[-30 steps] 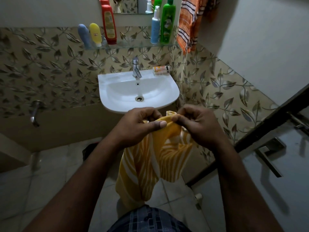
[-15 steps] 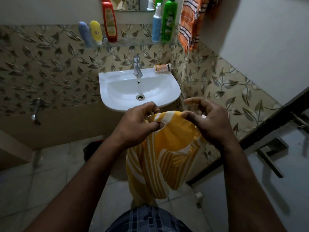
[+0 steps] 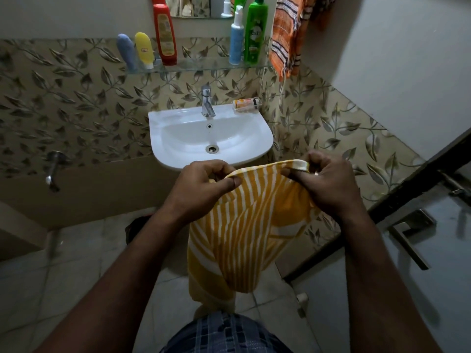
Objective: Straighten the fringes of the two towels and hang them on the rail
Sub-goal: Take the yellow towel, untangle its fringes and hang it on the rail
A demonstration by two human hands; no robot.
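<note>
A yellow towel with white stripes (image 3: 244, 233) hangs in front of me, below the sink. My left hand (image 3: 204, 184) pinches its top edge at the left, and my right hand (image 3: 323, 182) pinches the same edge at the right, so the edge is stretched between them. The rest of the cloth drops towards the floor. An orange towel with dark stripes and a fringe (image 3: 288, 39) hangs high on the wall at the upper right; what it hangs from is out of view.
A white sink (image 3: 178, 138) with a tap (image 3: 207, 103) is on the tiled wall ahead. Above it a glass shelf (image 3: 198, 64) carries several bottles. A door with a metal handle (image 3: 410, 238) stands at the right. A wall tap (image 3: 53, 169) sticks out at the left.
My hands have moved apart along the yellow towel's top edge, the right hand going rightwards, and the bunched cloth between them has spread out flat.
</note>
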